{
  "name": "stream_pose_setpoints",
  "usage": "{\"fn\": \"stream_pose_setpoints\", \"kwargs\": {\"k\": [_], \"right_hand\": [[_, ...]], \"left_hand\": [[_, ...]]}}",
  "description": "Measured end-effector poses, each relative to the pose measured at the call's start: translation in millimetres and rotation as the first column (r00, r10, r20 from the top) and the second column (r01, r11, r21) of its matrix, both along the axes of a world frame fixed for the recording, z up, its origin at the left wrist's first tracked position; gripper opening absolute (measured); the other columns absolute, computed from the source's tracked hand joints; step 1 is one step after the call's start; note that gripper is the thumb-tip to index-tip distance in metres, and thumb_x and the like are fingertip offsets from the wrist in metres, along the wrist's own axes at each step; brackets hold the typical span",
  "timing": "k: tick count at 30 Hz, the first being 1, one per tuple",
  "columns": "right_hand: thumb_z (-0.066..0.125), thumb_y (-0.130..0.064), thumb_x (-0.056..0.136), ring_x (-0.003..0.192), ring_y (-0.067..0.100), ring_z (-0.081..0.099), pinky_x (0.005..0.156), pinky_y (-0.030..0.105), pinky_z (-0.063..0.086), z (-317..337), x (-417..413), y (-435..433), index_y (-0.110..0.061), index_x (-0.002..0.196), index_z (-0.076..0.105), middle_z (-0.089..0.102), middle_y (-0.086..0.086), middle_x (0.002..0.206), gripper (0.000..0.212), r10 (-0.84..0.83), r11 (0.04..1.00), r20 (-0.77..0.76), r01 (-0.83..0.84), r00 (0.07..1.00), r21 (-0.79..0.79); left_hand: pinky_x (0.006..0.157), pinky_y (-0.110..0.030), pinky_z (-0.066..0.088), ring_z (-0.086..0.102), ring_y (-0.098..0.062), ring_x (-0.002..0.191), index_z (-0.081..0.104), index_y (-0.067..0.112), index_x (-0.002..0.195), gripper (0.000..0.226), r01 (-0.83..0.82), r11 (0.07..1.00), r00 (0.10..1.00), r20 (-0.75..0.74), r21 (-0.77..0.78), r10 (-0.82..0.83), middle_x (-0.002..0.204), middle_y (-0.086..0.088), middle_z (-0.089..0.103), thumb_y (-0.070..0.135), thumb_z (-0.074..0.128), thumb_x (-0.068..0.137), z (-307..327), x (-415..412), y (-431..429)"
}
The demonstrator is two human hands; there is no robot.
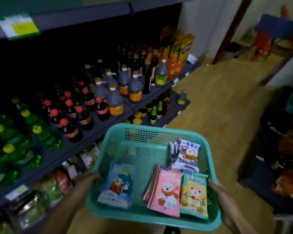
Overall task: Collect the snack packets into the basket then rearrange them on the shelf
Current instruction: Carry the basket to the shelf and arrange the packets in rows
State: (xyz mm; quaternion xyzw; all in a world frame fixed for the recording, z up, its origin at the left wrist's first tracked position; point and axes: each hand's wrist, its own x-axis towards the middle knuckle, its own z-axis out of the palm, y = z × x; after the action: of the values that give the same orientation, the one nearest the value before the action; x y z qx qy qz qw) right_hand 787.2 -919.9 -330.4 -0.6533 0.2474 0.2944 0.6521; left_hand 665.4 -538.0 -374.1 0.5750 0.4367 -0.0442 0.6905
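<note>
Pretty dim, upper left goes nearly black behind the cola bottles [83,117]. Teal basket [152,128] at bottom center is brightest and sharpest. Yellow price tag [19,27] upper left is motion-smeared, right edge mushy, shelf [96,127] bows from wide-angle distortion.

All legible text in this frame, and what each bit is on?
"一夜暴富": white packet, far right corner of the basket.
"逢考必过", as far as I can tell, slightly blurred: green packet.
Too blurred to read: print on the pink packet and blue packet.
Too blurred or small to read: shelf price tags, bottle labels.
</note>
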Motion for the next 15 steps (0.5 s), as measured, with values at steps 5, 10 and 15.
{"fn": "stream_pose_setpoints", "kwargs": {"k": [5, 10, 15], "right_hand": [[0.053, -0.026, 0.091, 0.084, 0.037, 0.068, 0.086, 0.056, 0.051, -18.1, 94.7, -1.2, -0.012, 0.113, 0.059, 0.07, 0.023, 0.101, 0.027, 0.246, 0.966, -0.011, -0.246, 0.969, -0.078], [0.055, -0.018, 0.09, 0.072, 0.028, 0.07, 0.074, 0.047, 0.057, -50.7, 158.2, 29.1, -0.005, 0.11, 0.062, 0.073, 0.018, 0.094, 0.024, 0.421, 0.899, 0.021, -0.414, 0.907, -0.139], [0.053, 0.003, 0.086, 0.072, 0.03, 0.063, 0.073, 0.044, 0.052, -93.3, 196.4, 61.6, 0.003, 0.11, 0.055, 0.068, 0.02, 0.088, 0.024, 0.52, 0.852, 0.054, -0.512, 0.853, -0.113]], "left_hand": [[0.068, -0.031, 0.046, 0.06, -0.02, 0.09, 0.056, 0.013, 0.116, 0.037, -0.177, 0.984, 0.984, -0.004, 0.015, 0.178, 0.106, -0.007, 0.063, -0.006, 0.043, 0.086, -11.5, 5.9, -48.1], [0.069, -0.034, 0.037, 0.051, -0.027, 0.092, 0.053, 0.011, 0.116, 0.04, -0.3, 0.941, 0.944, -0.091, 0.158, 0.317, 0.105, -0.01, 0.058, -0.009, 0.04, 0.085, -32.7, 6.9, -70.9], [0.058, -0.029, 0.035, 0.048, -0.027, 0.07, 0.055, 0.005, 0.089, 0.024, -0.38, 0.906, 0.902, -0.141, 0.187, 0.408, 0.073, -0.01, 0.056, -0.012, 0.039, 0.084, -68.8, 11.1, -83.2]]}}
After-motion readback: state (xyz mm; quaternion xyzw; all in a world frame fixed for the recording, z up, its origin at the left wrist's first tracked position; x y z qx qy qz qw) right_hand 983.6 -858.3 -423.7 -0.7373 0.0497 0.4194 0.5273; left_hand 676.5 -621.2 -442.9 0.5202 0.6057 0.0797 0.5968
